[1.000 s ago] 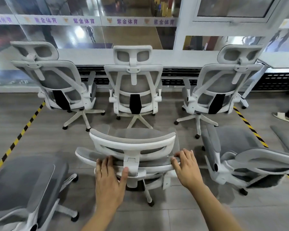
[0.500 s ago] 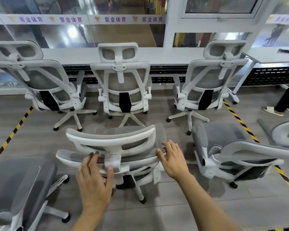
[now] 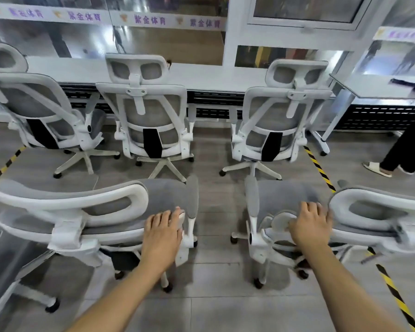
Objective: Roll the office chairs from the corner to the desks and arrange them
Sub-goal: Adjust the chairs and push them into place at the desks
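Two white-framed office chairs with grey mesh stand close in front of me, seen from behind. My left hand lies on the right end of the backrest of the left chair, fingers curled over its edge. My right hand rests on the left end of the backrest of the right chair, fingers bent over the frame. Three more matching chairs stand at the long white desk: one at the left, one in the middle, one at the right.
Another grey chair is partly in view at the lower left. Yellow-black floor tape runs on the right, and more at the left. A person's leg and slipper stand at the far right beside a second desk.
My right hand left the first chair and moved right onto the second chair's backrest. My left hand slid to the first chair's right end. The view swung right and closer.
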Motion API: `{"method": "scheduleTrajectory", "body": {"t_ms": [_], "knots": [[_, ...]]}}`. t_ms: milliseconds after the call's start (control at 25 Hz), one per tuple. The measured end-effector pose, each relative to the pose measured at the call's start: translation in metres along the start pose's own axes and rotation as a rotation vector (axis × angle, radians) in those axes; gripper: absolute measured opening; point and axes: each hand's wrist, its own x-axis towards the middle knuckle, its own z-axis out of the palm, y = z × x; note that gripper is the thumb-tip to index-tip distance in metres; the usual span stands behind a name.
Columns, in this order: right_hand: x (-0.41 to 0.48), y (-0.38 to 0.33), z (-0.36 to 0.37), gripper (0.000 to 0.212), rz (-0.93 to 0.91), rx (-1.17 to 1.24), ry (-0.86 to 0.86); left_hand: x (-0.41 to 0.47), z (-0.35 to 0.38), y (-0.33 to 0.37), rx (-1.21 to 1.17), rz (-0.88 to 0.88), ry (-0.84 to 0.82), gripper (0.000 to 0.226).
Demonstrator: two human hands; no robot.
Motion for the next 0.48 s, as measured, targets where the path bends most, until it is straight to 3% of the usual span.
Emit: {"method": "scheduleTrajectory", "body": {"t_ms": [80, 160, 480], "knots": [[0.005, 0.015, 0.010, 0.027, -0.005, -0.084, -0.086, 0.003, -0.001, 0.006, 0.005, -0.051, -0.001, 0.055], [0.002, 0.018, 0.018, 0.021, -0.055, -0.043, -0.064, 0.004, 0.001, 0.010, 0.020, -0.085, 0.003, 0.050], [-0.022, 0.021, 0.023, 0.025, -0.118, 0.005, 0.035, 0.006, 0.004, 0.015, 0.005, -0.149, 0.035, 0.048]]}}
